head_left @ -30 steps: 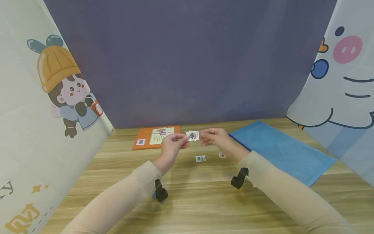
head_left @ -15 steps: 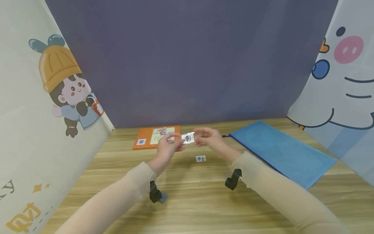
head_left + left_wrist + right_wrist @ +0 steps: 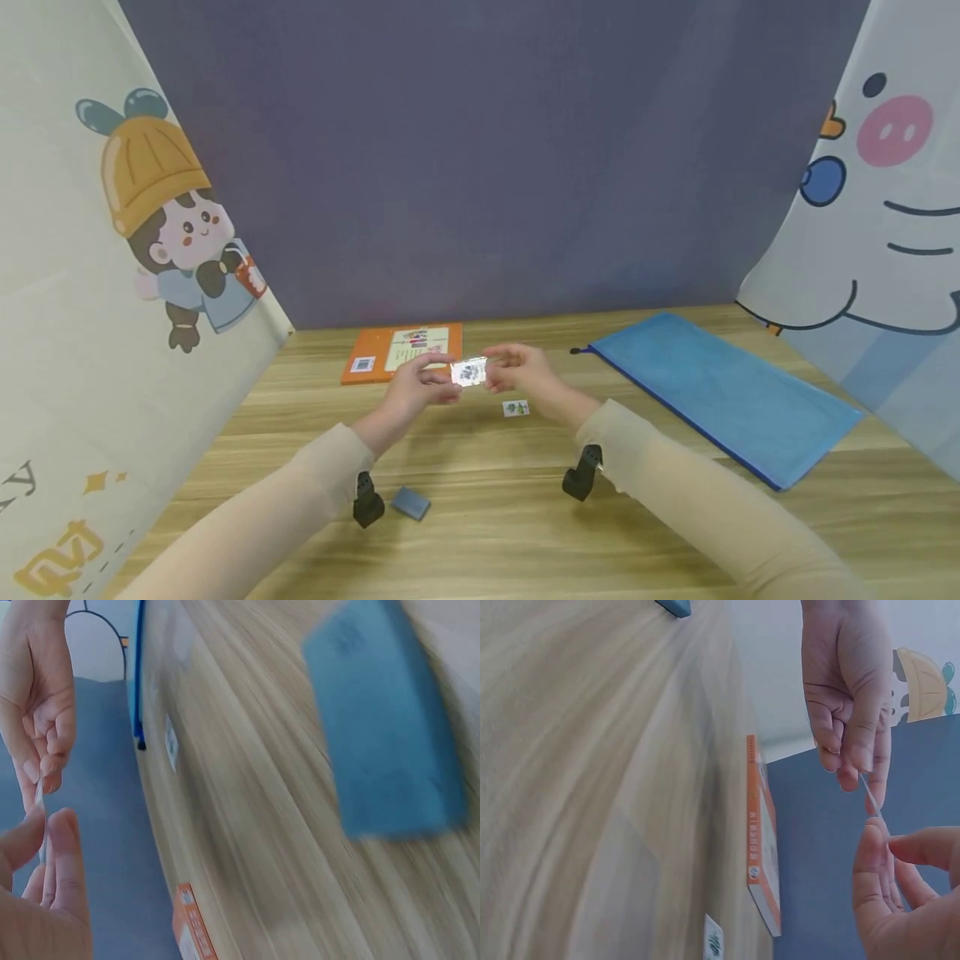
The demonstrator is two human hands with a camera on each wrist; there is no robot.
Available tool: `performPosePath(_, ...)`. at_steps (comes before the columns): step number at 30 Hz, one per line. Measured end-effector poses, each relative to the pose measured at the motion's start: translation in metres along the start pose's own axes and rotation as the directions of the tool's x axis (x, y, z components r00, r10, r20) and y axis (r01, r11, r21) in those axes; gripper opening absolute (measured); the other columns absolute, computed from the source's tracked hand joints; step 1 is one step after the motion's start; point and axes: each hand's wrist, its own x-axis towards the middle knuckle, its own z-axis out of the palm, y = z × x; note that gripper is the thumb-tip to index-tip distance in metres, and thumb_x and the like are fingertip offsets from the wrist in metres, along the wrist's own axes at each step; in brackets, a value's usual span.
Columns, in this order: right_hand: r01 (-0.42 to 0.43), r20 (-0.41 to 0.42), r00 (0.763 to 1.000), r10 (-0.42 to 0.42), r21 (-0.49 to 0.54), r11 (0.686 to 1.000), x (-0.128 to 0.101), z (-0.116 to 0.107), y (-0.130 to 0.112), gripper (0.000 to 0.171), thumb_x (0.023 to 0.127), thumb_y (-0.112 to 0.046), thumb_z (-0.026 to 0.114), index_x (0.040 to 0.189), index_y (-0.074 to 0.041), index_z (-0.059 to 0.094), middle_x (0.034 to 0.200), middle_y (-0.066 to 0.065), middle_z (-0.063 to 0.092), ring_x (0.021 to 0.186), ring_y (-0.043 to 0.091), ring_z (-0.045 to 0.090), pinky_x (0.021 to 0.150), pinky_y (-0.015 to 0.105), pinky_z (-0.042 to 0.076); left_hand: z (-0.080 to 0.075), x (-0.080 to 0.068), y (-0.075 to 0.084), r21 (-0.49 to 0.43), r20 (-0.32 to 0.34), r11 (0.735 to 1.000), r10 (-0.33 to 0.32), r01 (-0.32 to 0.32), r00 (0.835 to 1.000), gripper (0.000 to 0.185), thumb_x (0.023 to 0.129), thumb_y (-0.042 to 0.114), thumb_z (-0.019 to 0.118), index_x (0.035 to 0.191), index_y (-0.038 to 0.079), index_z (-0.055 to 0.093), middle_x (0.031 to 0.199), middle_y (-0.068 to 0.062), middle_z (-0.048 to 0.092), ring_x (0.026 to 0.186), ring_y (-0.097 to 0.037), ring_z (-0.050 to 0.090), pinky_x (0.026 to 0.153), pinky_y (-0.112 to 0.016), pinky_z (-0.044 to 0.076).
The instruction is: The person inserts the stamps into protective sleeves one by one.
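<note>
A: What was there in the way of containers?

B: A blue zippered pouch [image 3: 723, 396] lay flat on the right of the wooden table [image 3: 487, 542], its dark pull [image 3: 578, 351] sticking out at the far left corner. I couldn't tell whether anything was inside.

A: And the hands?

B: The left hand [image 3: 412, 388] and right hand [image 3: 525, 374] each pinched one end of a small glossy picture card [image 3: 469, 372], thumb against fingers, holding it above the tabletop between them.

A: Did anything block the view?

B: The left hand's fingers covered a corner of the orange book [image 3: 368, 344], which lay back side up, barcode showing. A second picture card [image 3: 515, 408], with green prints, lay on the wood near the right hand. Closer in, beside the left wrist's black camera [image 3: 368, 502], sat a blue-grey block [image 3: 411, 503].
</note>
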Motion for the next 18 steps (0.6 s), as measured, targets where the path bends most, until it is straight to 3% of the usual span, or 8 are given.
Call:
performPosePath(3,-0.029,-0.008,1.000,0.029,0.016,0.999,0.001,0.005,0.005,0.041,0.088,0.004,0.064,0.128,0.002,0.057,0.097,0.014,0.068,0.073,0.014,0.067,0.077,0.030,0.061,-0.005,-0.001,-0.003,0.067,0.018,0.998,-0.017,0.016,1.000,0.051,0.082,-0.007,0.071,0.129,0.006,0.057,0.088,-0.011,0.068,0.076,-0.018,0.069,0.084,-0.043,0.060)
performPosePath(9,-0.046,0.014,0.999,0.046,0.037,0.998,0.003,0.013,0.012,0.040,0.086,0.008,0.062,0.126,0.004,0.057,0.101,0.019,0.067,0.072,0.015,0.066,0.075,0.030,0.061,-0.010,-0.001,-0.010,0.169,0.009,0.986,-0.006,0.004,1.000,0.052,0.078,-0.009,0.073,0.126,0.004,0.059,0.089,-0.014,0.068,0.075,-0.015,0.066,0.079,-0.036,0.061)
performPosePath(18,-0.090,0.092,0.992,0.091,-0.008,0.996,0.005,0.022,0.023,0.048,0.080,0.014,0.062,0.127,0.007,0.054,0.103,0.023,0.064,0.070,0.017,0.065,0.069,0.029,0.061,-0.016,-0.001,-0.023,0.337,0.003,0.941,0.018,-0.018,1.000,0.046,0.075,-0.007,0.077,0.118,0.004,0.064,0.088,-0.012,0.070,0.078,-0.017,0.066,0.079,-0.036,0.060)
